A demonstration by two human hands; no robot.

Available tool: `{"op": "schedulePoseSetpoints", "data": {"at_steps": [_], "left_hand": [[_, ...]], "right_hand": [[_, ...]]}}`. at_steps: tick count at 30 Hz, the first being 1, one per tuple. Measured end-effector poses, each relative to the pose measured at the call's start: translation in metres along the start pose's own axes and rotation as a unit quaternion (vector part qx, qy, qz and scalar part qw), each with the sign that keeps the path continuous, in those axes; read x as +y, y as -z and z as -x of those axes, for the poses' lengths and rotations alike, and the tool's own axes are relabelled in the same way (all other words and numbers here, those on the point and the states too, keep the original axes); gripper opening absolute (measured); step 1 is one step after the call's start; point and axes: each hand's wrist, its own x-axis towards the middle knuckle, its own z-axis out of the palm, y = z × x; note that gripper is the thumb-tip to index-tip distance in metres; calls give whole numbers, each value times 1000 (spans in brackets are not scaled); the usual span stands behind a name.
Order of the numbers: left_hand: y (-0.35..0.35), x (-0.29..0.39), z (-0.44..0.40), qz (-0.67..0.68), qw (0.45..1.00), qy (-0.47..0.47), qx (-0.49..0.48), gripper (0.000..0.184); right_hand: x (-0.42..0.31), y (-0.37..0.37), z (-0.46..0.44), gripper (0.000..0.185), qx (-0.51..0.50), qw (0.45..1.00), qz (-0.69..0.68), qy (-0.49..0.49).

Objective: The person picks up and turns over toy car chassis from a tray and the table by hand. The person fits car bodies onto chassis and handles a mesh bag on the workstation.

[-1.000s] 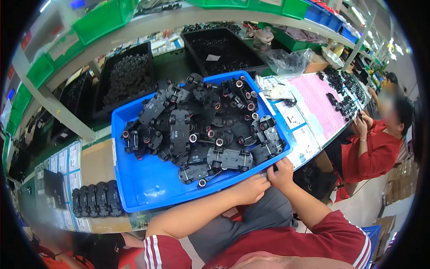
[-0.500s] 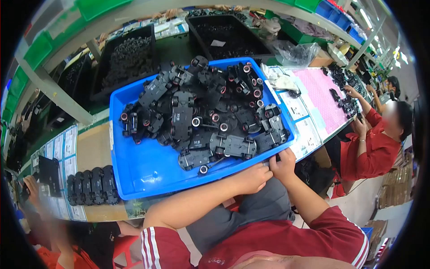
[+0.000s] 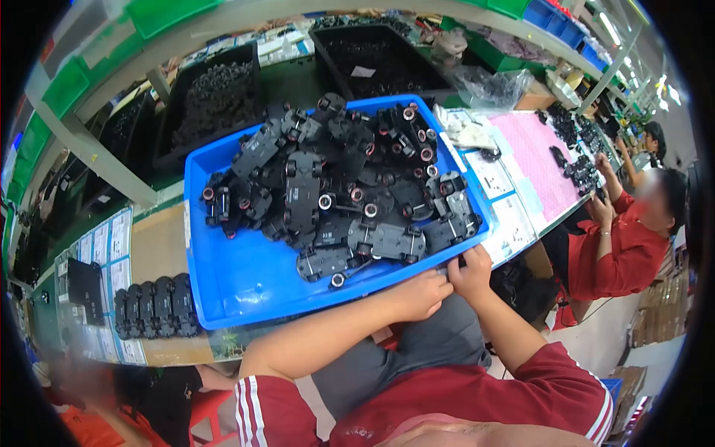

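Many chassis (image 3: pixel 303 195) are lying piled in the tray (image 3: pixel 234 279), beyond the fingers. The left hand (image 3: pixel 421 296) is curling closed, showing nothing held; the right hand (image 3: pixel 471 272) is bending its fingers beside the near rim, its grip I cannot tell. Farther from the fingers, high chassis could be sliding out, if something is bumping the tray. Beyond, a bin (image 3: pixel 426 80) is holding dark parts.

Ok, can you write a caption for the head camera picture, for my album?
Black wheeled parts fill much of a blue bin, while the left hand and right hand meet nearby.
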Motion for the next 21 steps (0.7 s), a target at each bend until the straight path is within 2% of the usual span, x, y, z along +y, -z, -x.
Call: {"op": "schedulePoseSetpoints", "data": {"at_steps": [4, 14, 21], "left_hand": [[5, 0, 0, -17, 999, -1, -30, 21], [2, 1, -1, -7, 1000, -5, 2, 22], [4, -1, -3, -11, 1000, -20, -18, 22]], "right_hand": [[-3, 0, -2, 14, 6, 1000, -6, 1], [2, -1, -1, 11, 4, 1000, -7, 2], [-6, 3, -6, 13, 11, 1000, -13, -5]]}}
